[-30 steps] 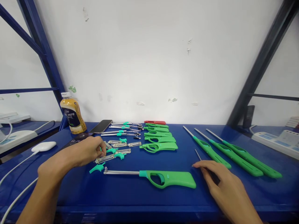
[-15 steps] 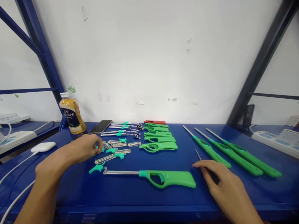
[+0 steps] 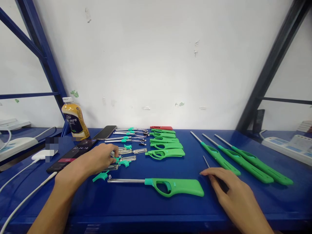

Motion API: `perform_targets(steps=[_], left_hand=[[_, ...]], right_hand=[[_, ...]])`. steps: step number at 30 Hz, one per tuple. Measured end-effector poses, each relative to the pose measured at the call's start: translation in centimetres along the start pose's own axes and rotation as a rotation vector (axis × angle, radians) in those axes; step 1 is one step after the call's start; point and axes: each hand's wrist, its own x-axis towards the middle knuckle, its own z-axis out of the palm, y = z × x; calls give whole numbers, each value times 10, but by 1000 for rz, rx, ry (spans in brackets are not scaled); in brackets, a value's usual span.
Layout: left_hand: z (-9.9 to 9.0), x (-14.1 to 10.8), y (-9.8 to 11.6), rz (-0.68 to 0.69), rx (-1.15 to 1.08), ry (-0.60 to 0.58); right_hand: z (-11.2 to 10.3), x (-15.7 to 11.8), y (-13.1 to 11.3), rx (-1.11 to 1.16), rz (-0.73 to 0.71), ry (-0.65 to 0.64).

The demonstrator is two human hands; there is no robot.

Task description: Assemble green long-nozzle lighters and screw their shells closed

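Observation:
My left hand (image 3: 102, 158) is among the loose lighter parts, its fingers curled together at a teal trigger piece (image 3: 117, 159); what lies between the fingertips is hidden. Around it are clear plastic gas tanks (image 3: 140, 151) and more teal triggers, one of them (image 3: 100, 176) lying nearer me. In my right hand (image 3: 226, 188) is a thin screwdriver (image 3: 206, 161), its metal shaft pointing away from me and its dark handle mostly covered by the palm. Between the hands lies a green long-necked lighter (image 3: 187, 187), its metal tube pointing left.
Behind are several metal tubes with wires (image 3: 118, 140) and a row of green handle shells (image 3: 168, 152), a red one (image 3: 161, 127) at the back. Three green lighters (image 3: 248, 164) lie on the right. Left stand a drink bottle (image 3: 75, 120), two phones (image 3: 73, 156) (image 3: 105, 132) and white cables (image 3: 29, 196).
My left hand has moved right, onto the loose parts, uncovering a phone with a lit screen behind the wrist. My right hand and the screwdriver have stayed in place.

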Motion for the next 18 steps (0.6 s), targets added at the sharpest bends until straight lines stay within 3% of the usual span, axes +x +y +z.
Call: perform_targets(steps=[18], left_hand=[[19,21,1,42,166,86]], right_hand=[[0,1,-1,16,0,-1]])
